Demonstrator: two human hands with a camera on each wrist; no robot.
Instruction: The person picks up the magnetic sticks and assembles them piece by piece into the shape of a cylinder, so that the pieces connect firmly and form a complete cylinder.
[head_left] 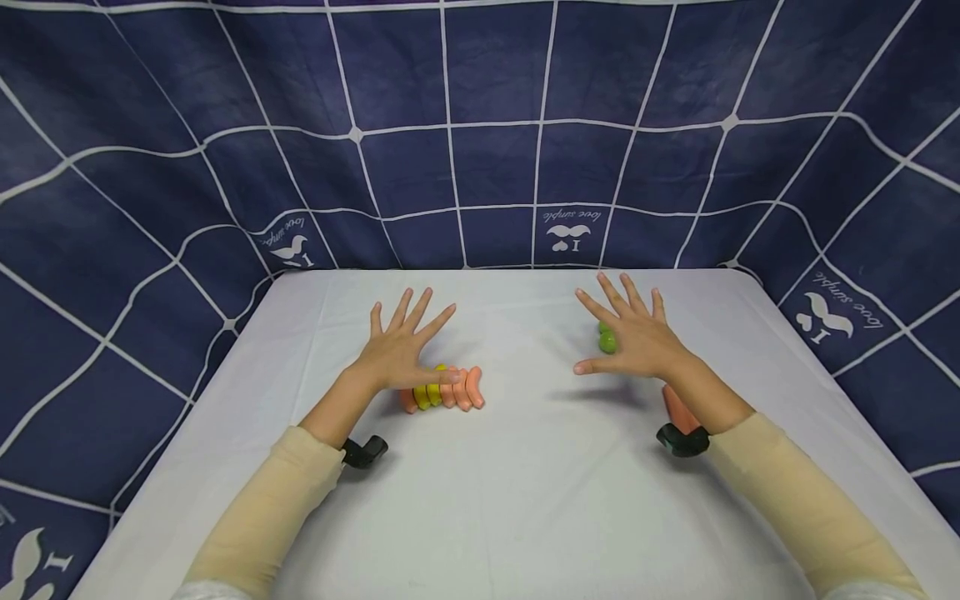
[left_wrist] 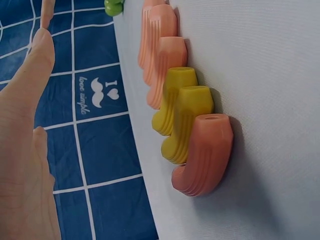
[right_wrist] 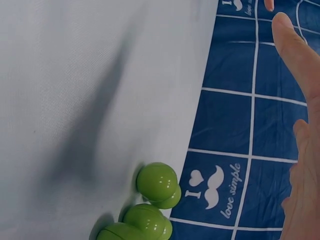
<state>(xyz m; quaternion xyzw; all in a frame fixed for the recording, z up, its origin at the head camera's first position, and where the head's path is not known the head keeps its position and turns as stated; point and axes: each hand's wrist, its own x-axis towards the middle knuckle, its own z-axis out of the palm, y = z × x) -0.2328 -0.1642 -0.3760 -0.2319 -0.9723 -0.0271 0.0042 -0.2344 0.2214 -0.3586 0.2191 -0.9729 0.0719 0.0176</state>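
Observation:
My left hand hovers over the white table with its fingers spread, holding nothing. Under its thumb lies a row of curved, ribbed pieces, some pink and two yellow. A darker pink piece ends the row on the left, partly hidden by the hand in the head view. My right hand, likewise spread and with nothing in its grasp, is raised above the table's right side. Glossy green rounded pieces lie beneath it, mostly covered by the palm in the head view.
An orange-pink object shows partly below the right forearm. Black wrist mounts sit under both wrists. The white tabletop is bordered by a navy curtain with white grid lines at the back and sides.

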